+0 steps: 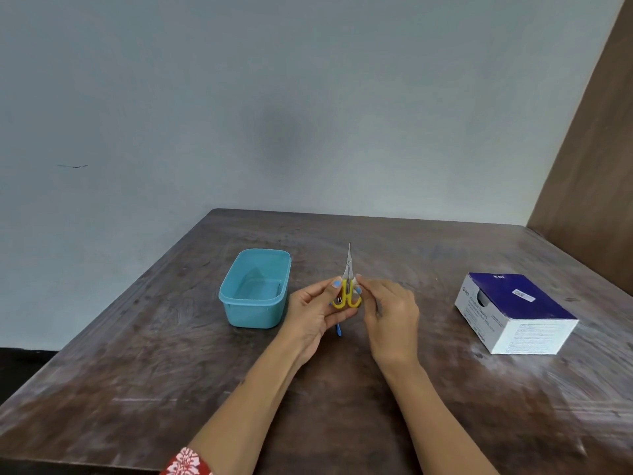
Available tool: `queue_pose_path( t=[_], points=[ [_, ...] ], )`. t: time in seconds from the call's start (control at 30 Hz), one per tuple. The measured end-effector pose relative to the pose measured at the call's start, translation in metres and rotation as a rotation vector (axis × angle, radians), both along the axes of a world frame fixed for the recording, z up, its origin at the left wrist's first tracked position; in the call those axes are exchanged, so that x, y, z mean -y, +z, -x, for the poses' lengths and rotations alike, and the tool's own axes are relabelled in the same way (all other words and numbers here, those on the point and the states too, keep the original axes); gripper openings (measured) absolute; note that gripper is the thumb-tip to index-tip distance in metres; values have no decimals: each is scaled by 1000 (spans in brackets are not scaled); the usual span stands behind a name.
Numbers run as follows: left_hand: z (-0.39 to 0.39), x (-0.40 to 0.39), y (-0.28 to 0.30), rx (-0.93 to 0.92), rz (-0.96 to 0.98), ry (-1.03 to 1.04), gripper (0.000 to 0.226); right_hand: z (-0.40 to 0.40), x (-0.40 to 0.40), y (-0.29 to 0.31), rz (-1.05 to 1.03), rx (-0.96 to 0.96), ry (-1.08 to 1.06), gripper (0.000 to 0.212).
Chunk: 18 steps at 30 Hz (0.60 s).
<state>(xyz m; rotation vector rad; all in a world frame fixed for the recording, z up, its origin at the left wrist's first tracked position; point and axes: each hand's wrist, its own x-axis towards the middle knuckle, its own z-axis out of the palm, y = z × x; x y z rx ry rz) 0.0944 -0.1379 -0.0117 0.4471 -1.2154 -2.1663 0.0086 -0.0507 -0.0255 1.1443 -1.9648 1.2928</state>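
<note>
As the scissors [347, 289] are held upright above the middle of the counter [335, 399], points turned away for safety, their yellow handles are clamped in the left hand's [315, 310] grip. A white piece [358, 278] is pinched against the blades by the right hand [390, 313], seemingly for wiping. Farther off, a tub [253, 313] and a box [513, 303] are set within reach.

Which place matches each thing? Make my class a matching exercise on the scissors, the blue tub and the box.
Things:
1. scissors
2. blue tub
3. box

Places:
A. on the table, out to the side of the right hand
B. held upright, with the left hand round the yellow handles
C. on the table, open, beside the left hand

Pairs: 1-B, 2-C, 3-A
</note>
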Motion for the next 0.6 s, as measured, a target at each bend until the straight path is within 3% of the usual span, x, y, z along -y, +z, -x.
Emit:
queue_pose_path(
  t=[0.2,0.37,0.6],
  points=[
    [0,-1,-1,-27,10,23,20,-3,1,1,11,257,44,23],
    [1,-3,1,-27,12,16,21,-2,2,0,15,20,-43,18],
    [1,-2,0,-71,-8,61,17,-6,2,4,26,444,48,18]
  ],
)
